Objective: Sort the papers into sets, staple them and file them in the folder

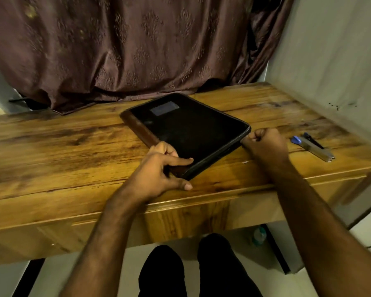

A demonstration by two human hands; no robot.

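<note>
- Folder, black, flat, rectangular with rounded corners and a brown spine strip (186,133): it is lying closed and skewed on the wooden table (62,151), near the front edge, between the two hands.
- Left hand (161,170): it is gripping the folder's near corner at the spine end, index finger stretched across the cover, thumb lying on the table just below the edge.
- Right hand (266,144): it is curling into a fist against the folder's right corner; whether it is pinching a zip pull or tab there cannot be told.
- Step in hand, as judged: the folder is being opened, or steadied for opening. No papers are showing.
- Next move, as judged: the left hand holding the folder down while the right works along the edge.
- Outward: a grey metal stapler with a blue end (313,147) is lying on the table right of the right hand, apart from it. A maroon patterned curtain (126,50) is hanging behind.
</note>
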